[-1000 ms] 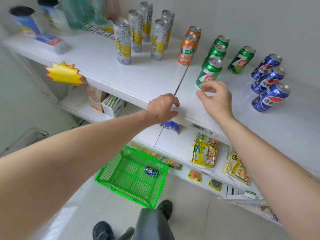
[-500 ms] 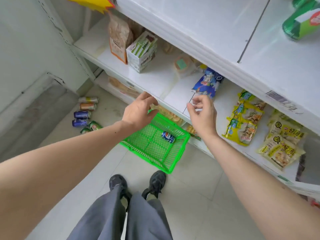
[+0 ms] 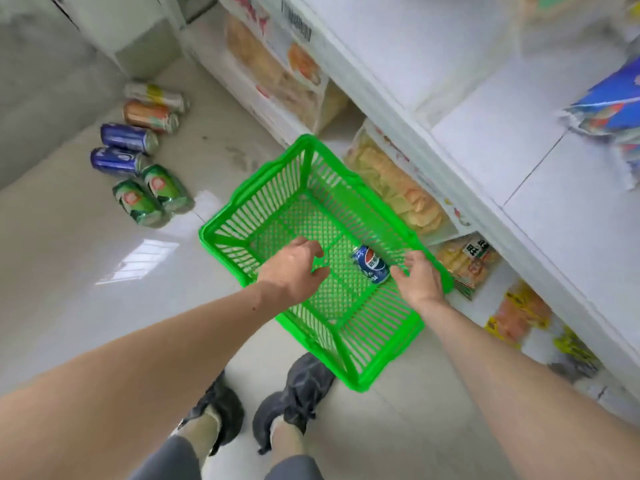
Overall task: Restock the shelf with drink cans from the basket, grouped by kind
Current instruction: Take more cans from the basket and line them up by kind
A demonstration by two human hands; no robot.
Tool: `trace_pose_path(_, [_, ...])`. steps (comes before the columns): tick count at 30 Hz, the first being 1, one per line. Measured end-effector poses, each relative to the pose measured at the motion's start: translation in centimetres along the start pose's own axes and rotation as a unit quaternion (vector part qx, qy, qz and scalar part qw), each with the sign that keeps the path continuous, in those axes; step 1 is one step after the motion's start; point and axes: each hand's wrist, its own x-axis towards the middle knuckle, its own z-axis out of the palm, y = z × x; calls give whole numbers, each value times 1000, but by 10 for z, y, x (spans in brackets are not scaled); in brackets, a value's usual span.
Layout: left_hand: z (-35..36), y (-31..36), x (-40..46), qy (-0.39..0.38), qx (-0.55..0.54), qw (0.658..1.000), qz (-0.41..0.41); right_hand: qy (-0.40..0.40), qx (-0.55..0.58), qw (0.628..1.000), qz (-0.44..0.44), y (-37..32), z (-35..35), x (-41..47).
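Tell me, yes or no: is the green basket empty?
No, one blue can lies on its side in the green basket, between the hands.

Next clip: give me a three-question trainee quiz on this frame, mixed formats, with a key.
1. True or false: the green basket holds two cans.
2. Which hand is nearer the blue can? A) left hand B) right hand
3. Fill in: outside the basket, six cans lie on the ____.

Key: 1 false, only one blue can lies in it; 2 B; 3 floor.
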Motion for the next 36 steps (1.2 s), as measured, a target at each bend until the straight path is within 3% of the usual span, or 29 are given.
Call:
trace_pose_path(8, [105, -48, 112, -22, 24, 999, -7, -36, -62, 997, 25, 69, 115, 99])
trace_pose_path(15, [154, -60, 149, -44, 40, 998, 7, 40, -130, 990, 28, 93, 157, 134])
trace_pose_path(20, [160, -62, 157, -43, 39, 998, 3, 48, -175, 983, 30, 95, 167, 135])
trace_pose_path(27, [151, -70, 164, -41, 45, 998, -8, -23, -64, 995, 78, 92, 170, 145])
trace_pose_path(36, [105, -50, 133, -42, 50, 998, -9, -32, 3, 999, 17, 47, 138, 86])
